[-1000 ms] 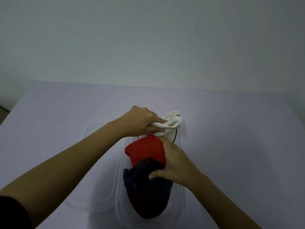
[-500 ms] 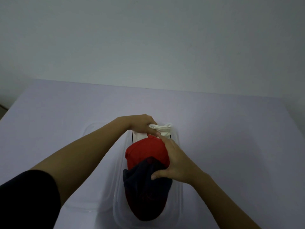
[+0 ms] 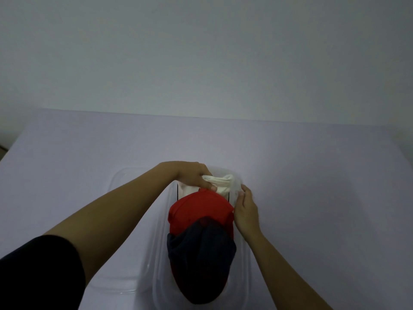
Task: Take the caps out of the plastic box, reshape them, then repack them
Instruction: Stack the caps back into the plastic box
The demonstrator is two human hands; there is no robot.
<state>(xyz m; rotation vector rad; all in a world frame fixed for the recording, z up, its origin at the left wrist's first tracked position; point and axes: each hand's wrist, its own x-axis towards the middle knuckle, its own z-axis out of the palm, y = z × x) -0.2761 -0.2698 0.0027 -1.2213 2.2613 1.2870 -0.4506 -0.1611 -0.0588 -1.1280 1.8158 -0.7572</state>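
A clear plastic box (image 3: 244, 271) stands on the table in front of me, holding three caps in a row. The white cap (image 3: 223, 183) is at the far end, a red cap (image 3: 199, 211) is in the middle, and a dark navy cap (image 3: 201, 262) lies nearest me. My left hand (image 3: 192, 175) grips the bunched white cap at the box's far end. My right hand (image 3: 245, 209) rests against the right wall of the box beside the red and white caps, fingers extended, holding nothing.
The box's clear lid (image 3: 125, 220) lies flat on the table just left of the box, partly under my left forearm. The table is covered in a pale lilac cloth (image 3: 89, 153). A plain wall rises behind its far edge.
My left hand pushed the white cap down into the far end of the box. My right hand left the red and navy caps and moved to the box's right side.
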